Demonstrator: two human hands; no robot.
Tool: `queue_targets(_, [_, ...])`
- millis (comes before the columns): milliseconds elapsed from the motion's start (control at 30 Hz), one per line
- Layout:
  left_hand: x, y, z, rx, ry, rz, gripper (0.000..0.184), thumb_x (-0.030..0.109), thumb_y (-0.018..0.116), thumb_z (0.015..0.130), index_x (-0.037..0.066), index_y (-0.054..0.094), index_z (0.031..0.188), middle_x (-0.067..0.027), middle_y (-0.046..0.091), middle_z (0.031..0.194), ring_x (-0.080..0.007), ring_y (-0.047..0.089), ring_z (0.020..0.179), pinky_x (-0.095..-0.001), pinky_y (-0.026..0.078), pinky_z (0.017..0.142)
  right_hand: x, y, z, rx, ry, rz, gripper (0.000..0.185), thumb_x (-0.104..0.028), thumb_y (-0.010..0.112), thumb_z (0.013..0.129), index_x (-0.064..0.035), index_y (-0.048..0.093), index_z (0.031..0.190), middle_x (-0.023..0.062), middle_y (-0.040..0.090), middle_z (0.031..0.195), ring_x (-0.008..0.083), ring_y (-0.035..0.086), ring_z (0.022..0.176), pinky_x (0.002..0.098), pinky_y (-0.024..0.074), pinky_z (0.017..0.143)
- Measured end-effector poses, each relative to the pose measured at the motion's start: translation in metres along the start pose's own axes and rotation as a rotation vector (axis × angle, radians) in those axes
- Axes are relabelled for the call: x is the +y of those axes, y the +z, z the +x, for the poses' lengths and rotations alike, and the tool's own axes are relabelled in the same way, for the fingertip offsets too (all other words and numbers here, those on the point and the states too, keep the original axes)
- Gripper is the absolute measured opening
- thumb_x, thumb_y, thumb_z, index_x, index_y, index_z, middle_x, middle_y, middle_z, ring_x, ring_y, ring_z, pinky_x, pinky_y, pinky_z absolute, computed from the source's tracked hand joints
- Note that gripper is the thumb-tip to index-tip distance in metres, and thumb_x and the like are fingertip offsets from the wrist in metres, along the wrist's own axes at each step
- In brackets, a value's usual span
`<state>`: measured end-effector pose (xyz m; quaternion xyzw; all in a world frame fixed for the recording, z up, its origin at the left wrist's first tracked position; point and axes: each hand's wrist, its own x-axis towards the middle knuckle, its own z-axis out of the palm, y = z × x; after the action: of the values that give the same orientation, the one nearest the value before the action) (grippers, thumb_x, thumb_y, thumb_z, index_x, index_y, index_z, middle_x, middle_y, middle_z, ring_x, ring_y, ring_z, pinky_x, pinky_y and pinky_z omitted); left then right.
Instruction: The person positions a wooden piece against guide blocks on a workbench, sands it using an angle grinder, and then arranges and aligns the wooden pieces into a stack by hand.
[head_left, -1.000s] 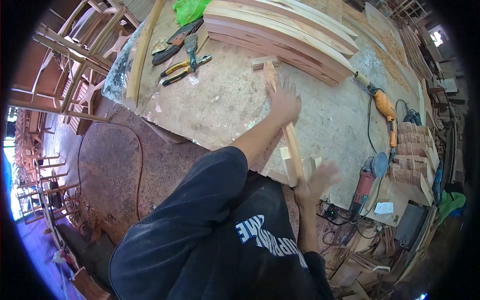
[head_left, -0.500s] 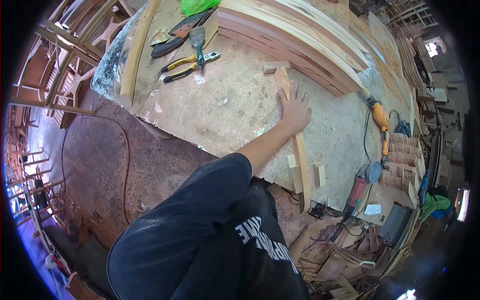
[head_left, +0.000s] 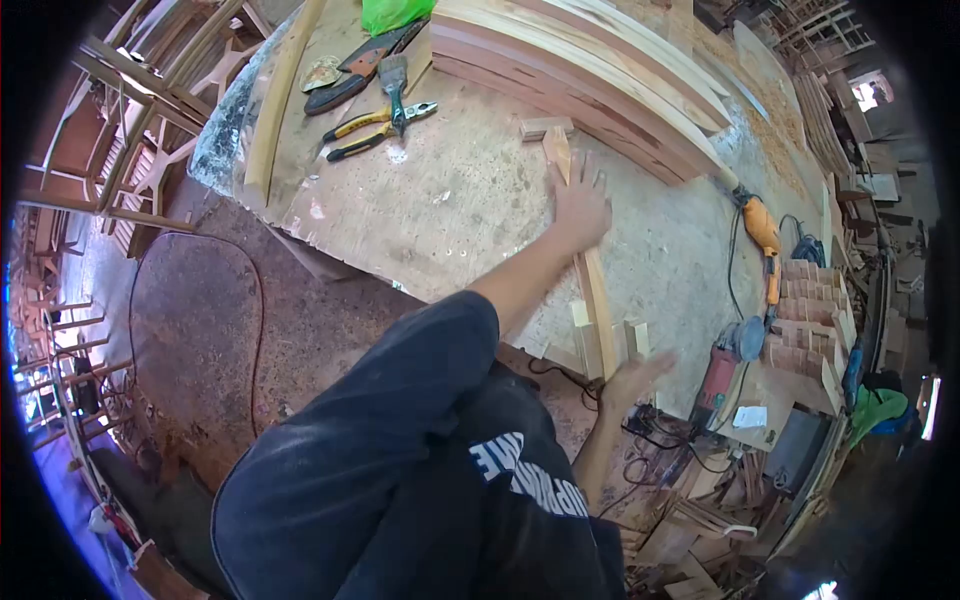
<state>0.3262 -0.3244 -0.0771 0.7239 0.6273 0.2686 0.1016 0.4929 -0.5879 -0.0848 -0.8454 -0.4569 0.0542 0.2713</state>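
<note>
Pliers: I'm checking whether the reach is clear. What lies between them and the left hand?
Only bare, speckled bench top lies between the pliers and the left hand, as the head view shows.

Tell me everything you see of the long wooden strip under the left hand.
The strip is long, narrow and slightly curved, of pale, bare-looking wood. It lies on the workbench, pointing away from the person, its far end at a small block. The left hand rests over its farther half, fingers spread. Whether the right hand, by its near end, touches it is unclear.
</note>
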Motion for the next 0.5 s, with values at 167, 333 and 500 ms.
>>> queue_targets(167, [-0.002, 0.013, 0.002, 0.052, -0.018, 0.04, 0.052, 0.029, 0.054, 0.082, 0.008, 0.055, 0.13, -0.0194, 0.03, 0.15, -0.0379, 0.02, 0.142, -0.0735, 0.006, 0.105, 0.036, -0.039, -0.009, 0.103, -0.233, 0.102, 0.087, -0.062, 0.021, 0.096, 0.0064, 0.007, 0.148, 0.0257, 0.004, 0.156, 0.0396, -0.001, 0.145, 0.0482, -0.0033, 0.115])
queue_targets(333, [-0.006, 0.034, 0.007, 0.154, -0.063, 0.164, 0.045, 0.027, 0.051, 0.083, 0.011, 0.059, 0.125, -0.016, 0.03, 0.151, -0.0388, 0.022, 0.141, -0.0731, 0.008, 0.106, 0.062, -0.009, -0.014, 0.109, -0.283, 0.091, 0.09, -0.064, 0.026, 0.094, 0.0041, 0.006, 0.149, 0.0267, 0.001, 0.156, 0.0404, -0.004, 0.145, 0.0557, -0.0063, 0.112])
queue_targets(500, [0.001, 0.014, 0.001, 0.021, -0.079, 0.217, 0.043, 0.027, 0.049, 0.086, 0.015, 0.057, 0.126, -0.0133, 0.03, 0.152, -0.0368, 0.023, 0.142, -0.0717, 0.012, 0.106, 0.029, -0.025, -0.017, -0.122, -0.316, 0.077, 0.086, -0.058, 0.03, 0.095, 0.0015, 0.004, 0.15, 0.0282, -0.002, 0.155, 0.0437, -0.007, 0.144, 0.0622, -0.0078, 0.109])
